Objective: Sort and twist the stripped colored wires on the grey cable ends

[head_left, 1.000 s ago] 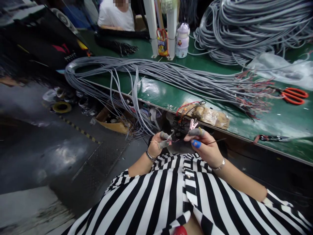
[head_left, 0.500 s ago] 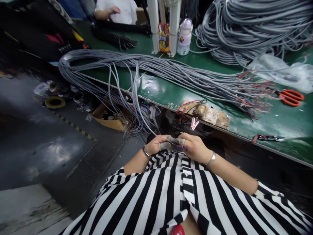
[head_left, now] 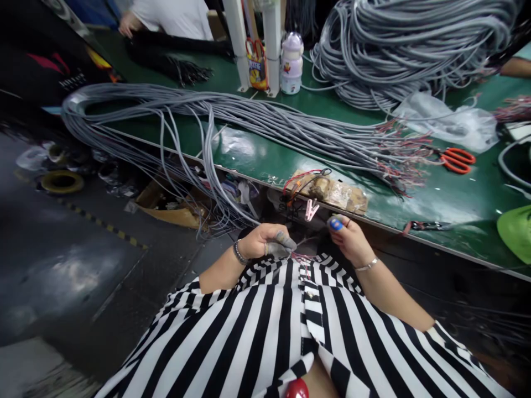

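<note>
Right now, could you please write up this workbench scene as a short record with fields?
left hand: fingers closed on thin reddish wires
right hand: fingers pinched together; contents too small to tell
nearest the right hand: pink plastic clothespin
surface: glossy green tabletop
on surface: long bundle of grey cables, frayed reddish wire ends toward the right
right of those ends: orange-handled scissors
behind bundle: lilac-and-white bottle, upright

2 grey cable bundles [head_left: 265, 119], 1 pink clip [head_left: 311, 210], 1 bottle [head_left: 291, 65], 2 white posts [head_left: 272, 50]
</note>
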`<control>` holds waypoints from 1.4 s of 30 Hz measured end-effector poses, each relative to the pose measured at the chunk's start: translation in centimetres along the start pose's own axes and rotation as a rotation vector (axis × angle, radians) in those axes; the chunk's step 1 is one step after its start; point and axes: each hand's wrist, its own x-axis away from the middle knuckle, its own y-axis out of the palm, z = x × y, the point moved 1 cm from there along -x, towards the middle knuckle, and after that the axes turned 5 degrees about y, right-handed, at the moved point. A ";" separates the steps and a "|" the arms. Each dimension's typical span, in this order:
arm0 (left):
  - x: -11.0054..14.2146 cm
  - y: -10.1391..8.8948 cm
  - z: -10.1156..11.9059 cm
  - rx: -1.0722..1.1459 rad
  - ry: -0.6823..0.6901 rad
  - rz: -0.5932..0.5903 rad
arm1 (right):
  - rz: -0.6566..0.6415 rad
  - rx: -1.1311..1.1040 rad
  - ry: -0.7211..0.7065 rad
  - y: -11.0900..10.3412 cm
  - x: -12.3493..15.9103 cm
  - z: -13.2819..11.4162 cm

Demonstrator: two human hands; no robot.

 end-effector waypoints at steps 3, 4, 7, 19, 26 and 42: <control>-0.2 -0.2 -0.1 -0.119 0.010 0.150 | 0.068 -0.120 0.122 -0.8 -0.4 0.5; -0.4 -0.2 -0.1 -0.180 0.031 0.197 | 0.033 -0.115 0.158 -0.6 -0.5 0.6; -1.3 0.0 -0.5 -0.315 0.108 0.320 | -0.113 -0.066 0.220 0.8 -1.0 0.4; -3.2 0.8 -1.8 -0.485 0.204 0.402 | 0.045 -0.095 -0.079 4.3 -4.2 0.1; -3.3 1.1 -1.9 -0.528 0.171 0.340 | -0.133 -0.369 0.160 5.3 -4.5 0.4; -1.8 1.8 -1.8 -0.557 0.133 0.293 | -0.122 -0.558 0.237 5.7 -4.2 1.3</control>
